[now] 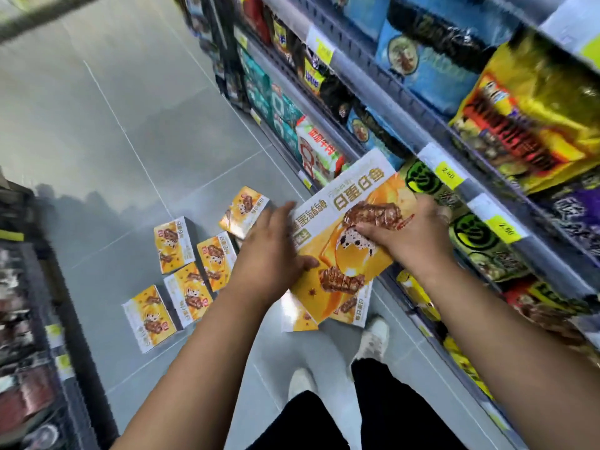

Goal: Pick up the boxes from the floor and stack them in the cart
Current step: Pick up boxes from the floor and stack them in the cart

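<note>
I hold a yellow and white snack box (347, 203) up in front of me, above the floor. My left hand (272, 251) grips its left edge and my right hand (406, 235) presses on its right side. A second like box (302, 316) shows just beneath it; whether it is held or lies lower I cannot tell. Several more of these boxes lie flat on the grey floor to the left, among them one (244, 211) farthest away, one (172, 243) at the left and one (147, 318) nearest me. No cart is clearly in view.
A store shelf (448, 170) packed with snack bags and yellow price tags runs along the right. Another dark shelf unit (42, 319) stands at the left. My white shoes (373, 339) and dark trousers are below the held box. Grey tiled aisle floor (113, 108) stretches ahead.
</note>
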Demonstrator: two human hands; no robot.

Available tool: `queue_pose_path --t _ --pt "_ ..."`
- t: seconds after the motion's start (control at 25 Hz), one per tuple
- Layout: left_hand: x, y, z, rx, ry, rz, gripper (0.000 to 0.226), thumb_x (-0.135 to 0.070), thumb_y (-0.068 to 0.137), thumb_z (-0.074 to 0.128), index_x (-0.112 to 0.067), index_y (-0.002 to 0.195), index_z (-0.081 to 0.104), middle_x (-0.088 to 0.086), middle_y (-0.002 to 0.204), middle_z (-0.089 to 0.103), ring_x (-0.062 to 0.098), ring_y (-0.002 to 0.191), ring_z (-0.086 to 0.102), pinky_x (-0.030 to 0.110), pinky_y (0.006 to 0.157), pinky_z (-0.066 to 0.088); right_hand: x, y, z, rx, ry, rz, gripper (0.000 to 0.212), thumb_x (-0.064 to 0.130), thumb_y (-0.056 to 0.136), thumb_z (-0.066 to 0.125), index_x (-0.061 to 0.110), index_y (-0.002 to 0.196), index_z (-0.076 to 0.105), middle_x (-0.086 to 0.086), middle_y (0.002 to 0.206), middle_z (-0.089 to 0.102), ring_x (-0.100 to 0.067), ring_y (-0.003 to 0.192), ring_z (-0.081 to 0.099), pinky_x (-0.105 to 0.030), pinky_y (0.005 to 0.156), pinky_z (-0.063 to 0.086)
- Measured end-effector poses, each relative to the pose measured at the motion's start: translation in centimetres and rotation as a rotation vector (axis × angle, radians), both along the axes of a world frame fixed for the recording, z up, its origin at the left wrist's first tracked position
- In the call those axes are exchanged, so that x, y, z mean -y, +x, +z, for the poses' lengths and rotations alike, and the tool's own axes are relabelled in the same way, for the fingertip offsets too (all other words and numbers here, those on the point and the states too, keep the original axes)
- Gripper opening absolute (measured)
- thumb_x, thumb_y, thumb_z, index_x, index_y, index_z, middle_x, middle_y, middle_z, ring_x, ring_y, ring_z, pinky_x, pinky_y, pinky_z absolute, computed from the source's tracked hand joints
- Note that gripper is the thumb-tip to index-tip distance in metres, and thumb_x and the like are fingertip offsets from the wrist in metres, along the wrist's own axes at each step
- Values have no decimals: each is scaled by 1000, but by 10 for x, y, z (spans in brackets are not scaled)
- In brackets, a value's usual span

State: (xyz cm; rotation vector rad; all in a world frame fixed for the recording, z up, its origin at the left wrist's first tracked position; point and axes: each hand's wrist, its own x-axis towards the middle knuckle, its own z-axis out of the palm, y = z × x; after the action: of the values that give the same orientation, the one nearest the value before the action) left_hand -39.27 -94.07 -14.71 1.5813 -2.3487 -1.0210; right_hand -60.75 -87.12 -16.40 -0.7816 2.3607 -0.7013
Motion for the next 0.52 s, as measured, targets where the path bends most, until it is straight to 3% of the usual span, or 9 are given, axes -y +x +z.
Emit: queue_pose_path --t 0.2,0.4,0.52 --pt "-33 -18 59 -22 -91 -230 95 -38 64 87 -29 145 37 0 135 43 28 125 45 45 101 41 -77 4 62 4 -88 -224 111 65 47 84 23 137 33 -10 131 43 -28 113 51 -38 88 48" --pt "-83 -51 106 -77 -133 -465 92 -35 68 85 -28 145 35 -3 136 41 23 125 42 41 101 41 -168 0 109 -35 -169 -443 98 62 53 84 24 128 35 -7 128 45 -23 99 51 -32 73 42" --pt "-123 -81 132 -132 -156 -594 92 -32 65 87 -28 143 40 -2 129 44 24 119 46 40 96 43 -230 -5 133 -83 -185 -565 101 59 57 84 19 134 32 -10 131 39 -26 100 50 -32 73 42"
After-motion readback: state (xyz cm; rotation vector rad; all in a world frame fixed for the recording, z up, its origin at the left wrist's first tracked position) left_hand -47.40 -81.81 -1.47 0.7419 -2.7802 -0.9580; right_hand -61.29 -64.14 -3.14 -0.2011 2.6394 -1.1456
